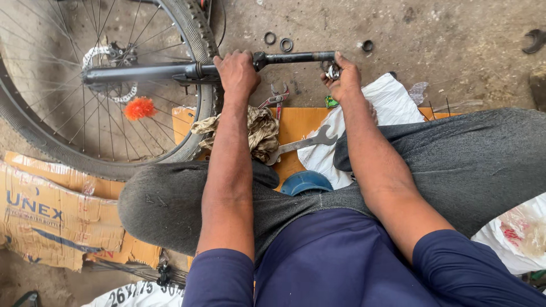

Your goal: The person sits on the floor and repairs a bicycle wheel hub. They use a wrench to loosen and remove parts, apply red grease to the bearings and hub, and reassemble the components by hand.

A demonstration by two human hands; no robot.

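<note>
Flattened brown cardboard box (pixel 51 222), lower left.

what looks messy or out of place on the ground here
Small rings lie loose on the bare concrete beyond the dark fork tube that the left hand grips. A crumpled dirty rag is heaped over the wrench on the cardboard. The right hand holds a small metal part.
</note>
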